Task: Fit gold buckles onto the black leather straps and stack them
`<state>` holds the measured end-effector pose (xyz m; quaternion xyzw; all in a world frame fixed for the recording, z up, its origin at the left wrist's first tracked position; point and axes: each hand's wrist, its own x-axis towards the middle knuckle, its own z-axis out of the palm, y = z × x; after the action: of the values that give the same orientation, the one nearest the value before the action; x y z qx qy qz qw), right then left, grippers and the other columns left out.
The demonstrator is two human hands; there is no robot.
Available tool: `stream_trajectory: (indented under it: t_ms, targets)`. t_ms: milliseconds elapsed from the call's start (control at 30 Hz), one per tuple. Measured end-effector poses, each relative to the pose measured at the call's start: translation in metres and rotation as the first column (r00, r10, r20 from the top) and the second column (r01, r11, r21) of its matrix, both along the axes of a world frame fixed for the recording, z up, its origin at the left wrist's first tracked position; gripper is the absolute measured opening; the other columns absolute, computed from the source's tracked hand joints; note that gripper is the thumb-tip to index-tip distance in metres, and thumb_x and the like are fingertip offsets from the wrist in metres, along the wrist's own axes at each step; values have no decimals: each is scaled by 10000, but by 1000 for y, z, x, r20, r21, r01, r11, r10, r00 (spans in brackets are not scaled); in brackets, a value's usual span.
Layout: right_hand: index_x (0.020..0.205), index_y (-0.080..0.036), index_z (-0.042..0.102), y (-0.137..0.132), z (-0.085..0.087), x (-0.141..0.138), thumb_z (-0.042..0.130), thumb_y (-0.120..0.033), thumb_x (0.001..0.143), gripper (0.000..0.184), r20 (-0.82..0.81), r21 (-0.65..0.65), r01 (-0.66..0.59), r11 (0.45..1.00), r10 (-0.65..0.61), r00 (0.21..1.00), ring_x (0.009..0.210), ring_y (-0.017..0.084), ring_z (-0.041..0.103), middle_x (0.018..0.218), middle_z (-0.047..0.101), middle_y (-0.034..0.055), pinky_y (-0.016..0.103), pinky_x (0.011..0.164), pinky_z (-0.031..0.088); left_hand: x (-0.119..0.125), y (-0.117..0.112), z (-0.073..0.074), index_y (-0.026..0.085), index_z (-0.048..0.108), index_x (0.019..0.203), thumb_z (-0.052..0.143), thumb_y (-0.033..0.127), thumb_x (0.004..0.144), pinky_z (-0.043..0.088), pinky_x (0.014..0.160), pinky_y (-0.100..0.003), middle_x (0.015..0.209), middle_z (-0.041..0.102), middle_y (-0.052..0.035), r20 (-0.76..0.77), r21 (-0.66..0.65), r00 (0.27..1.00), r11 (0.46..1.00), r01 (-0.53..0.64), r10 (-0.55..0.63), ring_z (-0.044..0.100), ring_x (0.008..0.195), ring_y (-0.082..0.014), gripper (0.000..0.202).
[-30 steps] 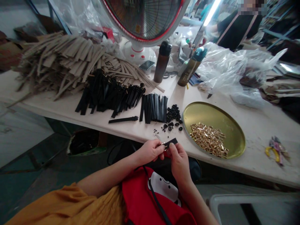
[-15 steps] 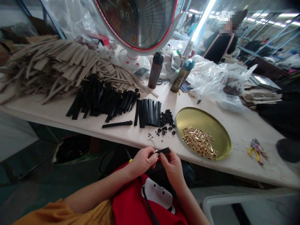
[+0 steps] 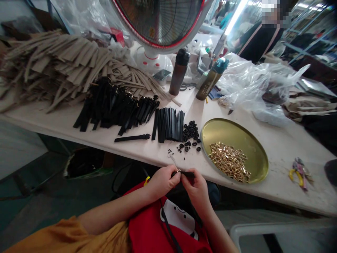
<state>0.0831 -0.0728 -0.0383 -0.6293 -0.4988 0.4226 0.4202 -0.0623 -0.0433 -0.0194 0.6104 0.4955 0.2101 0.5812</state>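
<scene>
Between my two hands, just off the table's front edge, is a short black strap (image 3: 187,174) with a small gold buckle (image 3: 179,171) on it. My left hand (image 3: 166,180) pinches the strap at the buckle side, fingers closed. My right hand (image 3: 195,184) grips the strap's other part between thumb and fingers. Ahead on the table lie a row of flat black straps (image 3: 170,124), a heap of small black loops (image 3: 191,130) and a single buckled strap (image 3: 132,138). A round gold tray (image 3: 234,131) holds a pile of gold buckles (image 3: 229,161).
Buckled black straps (image 3: 110,105) are heaped at left before a mound of beige strips (image 3: 60,63). A fan (image 3: 160,24), a dark bottle (image 3: 179,73) and a teal-capped bottle (image 3: 210,82) stand behind. Pliers (image 3: 297,174) lie right. Another person (image 3: 260,38) is beyond plastic bags (image 3: 252,84).
The strap between my hands has turned from slanting upward to nearly level, and my right fingers have curled over it. The camera view has shifted slightly, moving the table's things in frame.
</scene>
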Motion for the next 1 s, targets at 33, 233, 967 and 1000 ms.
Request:
stream_trajectory:
  t_ms: [33,233,967,1000]
  targets:
    - [742,-182,559,2,-1,2,631,-325,700,166,-19,-32,-7,999,6,1000,580,125,483,632,548,-22,243,561,387,0,2,1,164,470,684,431,341,798,287,484,-197,555,499,34,-38,32,999,999,22,-21,433,513,-87,214]
    - [687,-176,540,17,-4,7,637,-348,695,198,-491,-298,-168,940,0,871,524,102,459,570,521,-45,228,526,370,-1,17,2,161,483,693,483,455,774,287,470,-194,541,474,42,-1,-12,996,996,88,-88,417,508,-86,305]
    - [813,-191,649,130,-10,63,462,-243,829,194,964,-68,-251,966,128,231,782,198,539,861,614,84,304,678,318,-4,39,-12,169,516,799,428,392,804,358,567,-204,536,496,54,38,-51,999,999,-3,5,443,505,-91,240]
    - [803,-184,649,127,-10,64,455,-238,833,204,964,-69,-259,963,131,231,780,194,540,862,617,86,302,684,317,-6,36,-13,168,517,800,429,393,803,354,560,-202,536,498,53,39,-52,999,999,-11,13,436,499,-90,242]
